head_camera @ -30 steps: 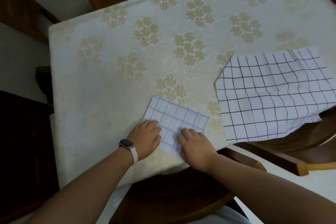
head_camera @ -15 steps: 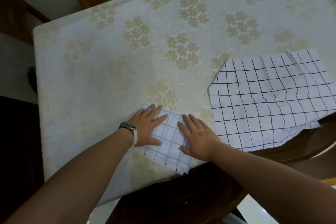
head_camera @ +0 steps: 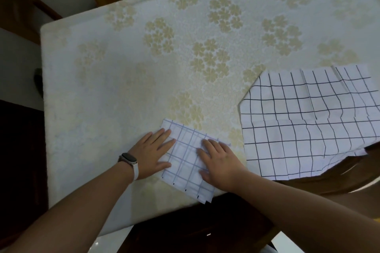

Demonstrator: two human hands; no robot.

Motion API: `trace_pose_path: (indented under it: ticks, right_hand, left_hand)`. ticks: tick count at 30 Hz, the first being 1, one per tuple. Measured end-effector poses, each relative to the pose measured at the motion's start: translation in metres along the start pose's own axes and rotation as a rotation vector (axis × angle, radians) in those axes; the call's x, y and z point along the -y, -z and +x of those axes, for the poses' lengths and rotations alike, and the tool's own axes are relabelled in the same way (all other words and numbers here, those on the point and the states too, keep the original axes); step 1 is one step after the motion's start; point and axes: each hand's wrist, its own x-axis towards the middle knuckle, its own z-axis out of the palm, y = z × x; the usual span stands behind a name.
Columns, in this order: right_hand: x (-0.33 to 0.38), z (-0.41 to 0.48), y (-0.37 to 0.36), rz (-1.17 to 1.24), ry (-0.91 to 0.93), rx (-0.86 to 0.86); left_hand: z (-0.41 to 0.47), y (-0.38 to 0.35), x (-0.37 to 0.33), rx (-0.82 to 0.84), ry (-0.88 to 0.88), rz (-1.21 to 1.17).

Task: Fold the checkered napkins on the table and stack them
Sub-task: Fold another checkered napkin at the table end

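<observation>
palms flat: my left hand (head_camera: 153, 151) and right hand (head_camera: 221, 160) press the folded napkin (head_camera: 188, 162), fingers spread; an unfolded checkered napkin (head_camera: 308, 121) lies just beside, overhanging the table (head_camera: 102, 88) edge.

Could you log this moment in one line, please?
left hand: flat on folded napkin | right hand: same | unfolded napkin: untouched, at right

Both forearms are bare, as are the left hand (head_camera: 153, 153) and the right hand (head_camera: 221, 162). A slim fitness band (head_camera: 130, 161) sits on the left wrist: a dark, oblong face with rounded ends on a white strap.
</observation>
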Motion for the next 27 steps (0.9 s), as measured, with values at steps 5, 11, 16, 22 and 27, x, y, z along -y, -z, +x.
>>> trace_pose_path:
  ticks: [5, 11, 16, 22, 27]
  right_hand:
    - [0.008, 0.033, 0.013, -0.039, 0.122, -0.031]
    - [0.021, 0.074, 0.031, -0.089, 0.187, 0.007]
    - [0.036, 0.097, 0.036, -0.143, 0.25, 0.108]
    - [0.056, 0.118, 0.042, -0.216, 0.312, 0.131]
    - [0.065, 0.145, 0.049, -0.284, 0.413, 0.149]
  left_hand:
    - [-0.034, -0.008, 0.0, -0.11, 0.243, -0.076]
    - [-0.056, -0.018, -0.003, -0.245, 0.493, -0.278]
    - [-0.058, -0.024, -0.013, -0.305, 0.624, -0.387]
    - [-0.056, -0.019, -0.032, -0.348, 0.739, -0.468]
    - [-0.048, -0.013, -0.044, -0.319, 0.925, -0.673]
